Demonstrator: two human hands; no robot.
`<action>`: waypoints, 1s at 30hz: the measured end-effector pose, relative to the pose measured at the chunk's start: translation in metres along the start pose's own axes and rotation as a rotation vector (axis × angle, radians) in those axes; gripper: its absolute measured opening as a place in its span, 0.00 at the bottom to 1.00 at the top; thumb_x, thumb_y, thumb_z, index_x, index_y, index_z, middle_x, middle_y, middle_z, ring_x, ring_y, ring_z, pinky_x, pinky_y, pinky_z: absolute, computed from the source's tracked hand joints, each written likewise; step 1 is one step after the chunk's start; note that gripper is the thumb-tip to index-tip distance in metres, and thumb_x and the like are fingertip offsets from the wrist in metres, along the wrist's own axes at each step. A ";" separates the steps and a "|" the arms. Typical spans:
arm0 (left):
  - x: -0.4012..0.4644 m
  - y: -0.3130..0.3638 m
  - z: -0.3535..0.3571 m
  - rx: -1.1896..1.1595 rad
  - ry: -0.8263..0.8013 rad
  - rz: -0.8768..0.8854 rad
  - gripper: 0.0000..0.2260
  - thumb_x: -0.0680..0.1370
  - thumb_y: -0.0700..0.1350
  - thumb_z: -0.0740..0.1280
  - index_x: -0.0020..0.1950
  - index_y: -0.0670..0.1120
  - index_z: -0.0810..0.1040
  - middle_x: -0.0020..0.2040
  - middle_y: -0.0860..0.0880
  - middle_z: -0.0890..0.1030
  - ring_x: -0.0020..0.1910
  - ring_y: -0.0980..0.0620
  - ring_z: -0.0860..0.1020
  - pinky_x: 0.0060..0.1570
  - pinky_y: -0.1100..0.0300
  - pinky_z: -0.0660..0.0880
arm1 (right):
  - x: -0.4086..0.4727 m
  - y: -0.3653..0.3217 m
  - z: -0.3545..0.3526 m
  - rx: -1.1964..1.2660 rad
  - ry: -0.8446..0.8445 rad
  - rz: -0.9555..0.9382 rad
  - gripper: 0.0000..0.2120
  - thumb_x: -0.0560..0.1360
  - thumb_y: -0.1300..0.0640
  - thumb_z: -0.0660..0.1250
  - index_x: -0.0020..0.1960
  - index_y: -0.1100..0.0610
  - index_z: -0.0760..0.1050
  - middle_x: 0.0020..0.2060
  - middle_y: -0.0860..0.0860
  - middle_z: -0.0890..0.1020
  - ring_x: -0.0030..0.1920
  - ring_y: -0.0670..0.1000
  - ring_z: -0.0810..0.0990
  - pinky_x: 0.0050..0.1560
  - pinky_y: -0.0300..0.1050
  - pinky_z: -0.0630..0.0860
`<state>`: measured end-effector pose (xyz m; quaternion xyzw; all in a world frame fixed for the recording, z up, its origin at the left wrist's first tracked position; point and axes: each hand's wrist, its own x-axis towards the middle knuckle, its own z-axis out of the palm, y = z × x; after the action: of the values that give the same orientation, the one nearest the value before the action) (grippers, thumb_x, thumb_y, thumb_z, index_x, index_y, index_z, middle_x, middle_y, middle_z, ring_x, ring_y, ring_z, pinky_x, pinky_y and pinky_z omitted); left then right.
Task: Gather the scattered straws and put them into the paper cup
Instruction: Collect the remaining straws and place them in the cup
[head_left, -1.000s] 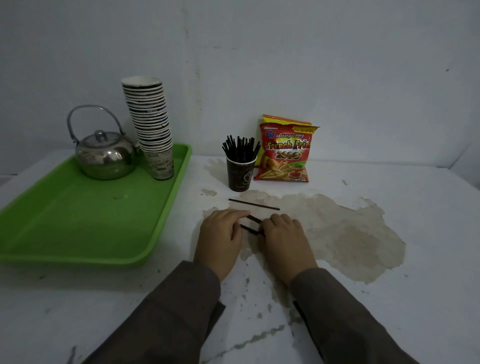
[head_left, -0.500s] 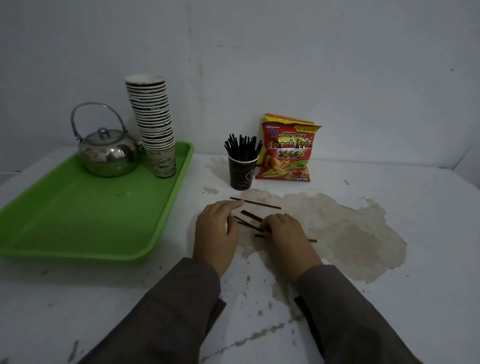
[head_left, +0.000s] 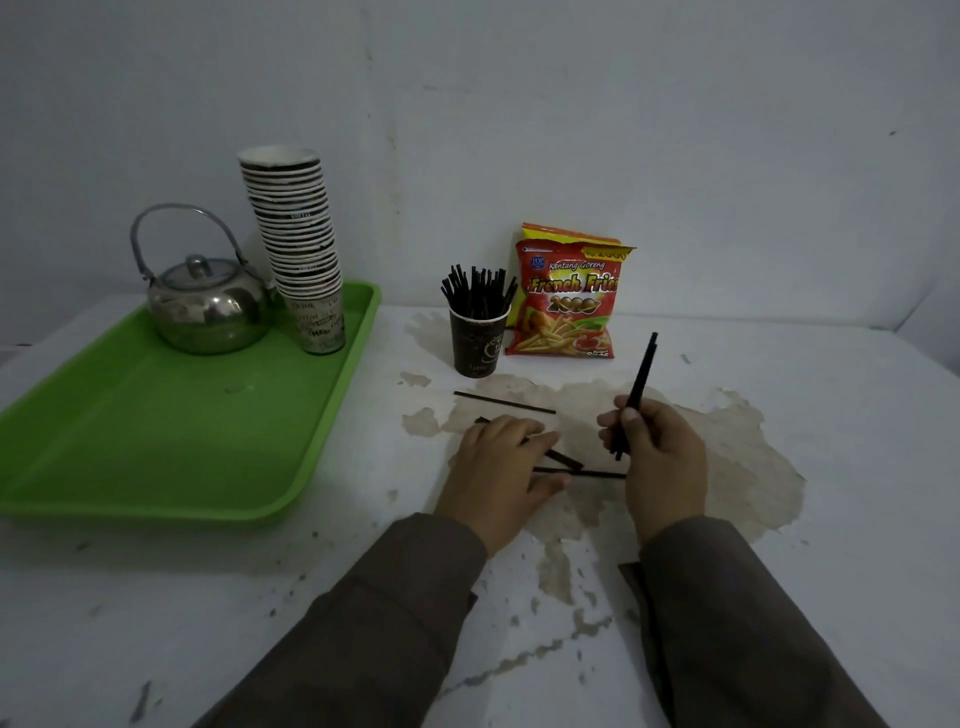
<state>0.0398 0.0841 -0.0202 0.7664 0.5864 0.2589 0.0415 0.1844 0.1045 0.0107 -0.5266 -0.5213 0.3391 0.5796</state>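
Your right hand (head_left: 660, 457), right of centre in the frame, pinches a black straw (head_left: 638, 389) between thumb and fingers, gripped near its lower end. It may be two straws held together; the top hints at a doubled tip. Its long axis runs nearly upright, leaning slightly so the free end points toward the upper right, at about the height of the paper cup (head_left: 478, 343), which stands at upper centre already bristling with straws. To seat it well, carry it up and left over the rim, tip it vertical, and lower the end into a gap.

Your left hand (head_left: 501, 467) lies flat with relaxed fingers pressing on loose straws (head_left: 563, 460). One more straw (head_left: 504, 402) lies crosswise just above it, pointing left-right.
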 end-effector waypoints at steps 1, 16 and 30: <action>0.002 0.002 0.002 0.007 0.000 0.005 0.19 0.75 0.56 0.62 0.65 0.52 0.71 0.62 0.52 0.75 0.63 0.52 0.68 0.63 0.57 0.59 | 0.000 0.002 0.000 0.019 0.008 0.018 0.08 0.78 0.64 0.57 0.49 0.56 0.74 0.37 0.50 0.81 0.38 0.51 0.80 0.43 0.41 0.76; 0.000 0.010 0.000 0.138 0.045 0.086 0.07 0.75 0.37 0.61 0.48 0.47 0.73 0.47 0.48 0.77 0.49 0.47 0.72 0.51 0.56 0.63 | -0.006 0.003 0.006 0.053 0.003 -0.094 0.06 0.78 0.64 0.56 0.50 0.54 0.67 0.39 0.48 0.81 0.38 0.44 0.82 0.41 0.37 0.78; 0.014 -0.005 -0.060 -0.461 0.500 -0.144 0.13 0.75 0.38 0.65 0.56 0.52 0.75 0.45 0.55 0.79 0.44 0.59 0.77 0.44 0.78 0.69 | 0.008 -0.023 0.024 -0.079 -0.187 -0.087 0.04 0.75 0.59 0.63 0.45 0.58 0.76 0.40 0.54 0.81 0.40 0.52 0.80 0.43 0.47 0.80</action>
<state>0.0112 0.0837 0.0349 0.6064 0.5571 0.5607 0.0871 0.1594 0.1135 0.0325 -0.4921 -0.6083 0.3404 0.5215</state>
